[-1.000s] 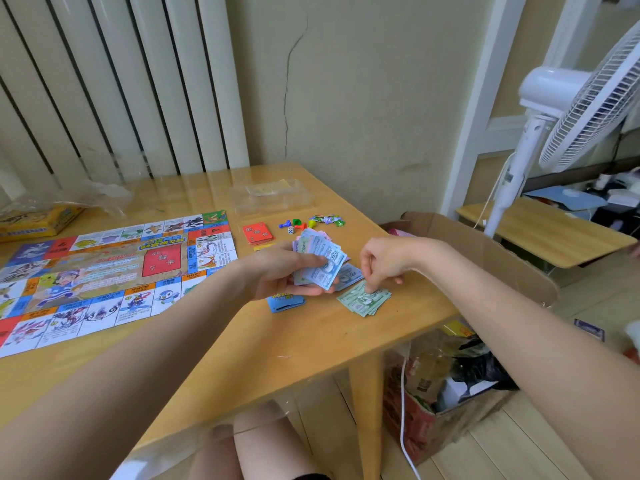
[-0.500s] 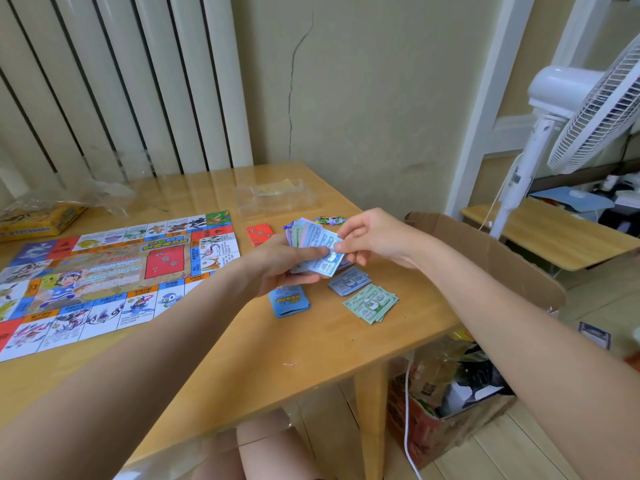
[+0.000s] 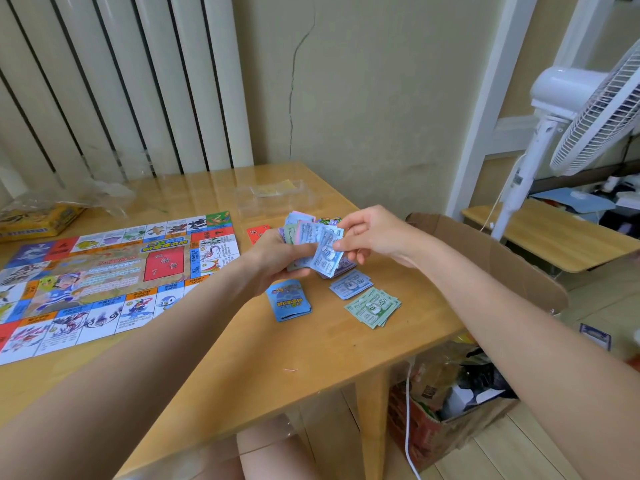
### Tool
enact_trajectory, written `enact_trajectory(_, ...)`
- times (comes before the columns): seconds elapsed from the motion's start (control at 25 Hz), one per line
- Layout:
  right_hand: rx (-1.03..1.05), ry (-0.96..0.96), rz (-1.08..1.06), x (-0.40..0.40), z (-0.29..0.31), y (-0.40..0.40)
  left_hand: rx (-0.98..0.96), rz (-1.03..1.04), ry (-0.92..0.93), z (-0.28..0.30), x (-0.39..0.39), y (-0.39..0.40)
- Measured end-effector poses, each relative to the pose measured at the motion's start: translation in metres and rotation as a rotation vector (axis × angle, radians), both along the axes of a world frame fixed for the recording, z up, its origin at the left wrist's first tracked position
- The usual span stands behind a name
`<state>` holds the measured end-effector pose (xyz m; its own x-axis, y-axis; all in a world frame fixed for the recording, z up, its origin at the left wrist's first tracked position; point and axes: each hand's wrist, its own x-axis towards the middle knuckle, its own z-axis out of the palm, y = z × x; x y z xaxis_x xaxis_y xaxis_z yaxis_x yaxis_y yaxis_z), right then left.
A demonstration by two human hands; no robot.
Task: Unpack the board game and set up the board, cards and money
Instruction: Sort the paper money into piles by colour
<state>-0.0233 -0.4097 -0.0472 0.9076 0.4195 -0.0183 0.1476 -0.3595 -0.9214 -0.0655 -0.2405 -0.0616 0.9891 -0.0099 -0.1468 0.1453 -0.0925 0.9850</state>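
Note:
The colourful game board (image 3: 104,275) lies unfolded on the left of the wooden table (image 3: 311,355). My left hand (image 3: 277,259) grips a fanned stack of play money (image 3: 308,233) above the table. My right hand (image 3: 367,237) pinches a blue note (image 3: 325,256) at the front of that stack. On the table below lie a blue card deck (image 3: 289,301), a small pile of blue-grey notes (image 3: 350,284) and a pile of green notes (image 3: 373,307). A red card deck (image 3: 257,233) shows behind my left hand.
The yellow game box (image 3: 38,220) sits at the table's far left with clear wrapping (image 3: 104,192) beside it. A clear plastic tray (image 3: 273,199) lies at the back. An open cardboard box (image 3: 460,403) stands on the floor at right, near a white fan (image 3: 554,109).
My right hand left the green pile on the table and rose to the fanned stack. It now pinches a blue note and draws it down from the stack.

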Motion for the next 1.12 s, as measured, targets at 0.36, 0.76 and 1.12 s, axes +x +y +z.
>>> enact_trajectory(0.36,-0.064,0.002,0.037,0.004,0.000,-0.004,-0.080,-0.011,0.039,0.000,0.004,0.003)
enact_trajectory(0.76,-0.049,0.028,0.065,0.011,0.000,-0.004,-0.034,-0.078,0.089,-0.001,0.012,0.005)
enact_trajectory(1.12,0.077,0.010,-0.045,0.018,-0.009,-0.004,-0.130,0.003,0.093,-0.005,0.017,0.009)
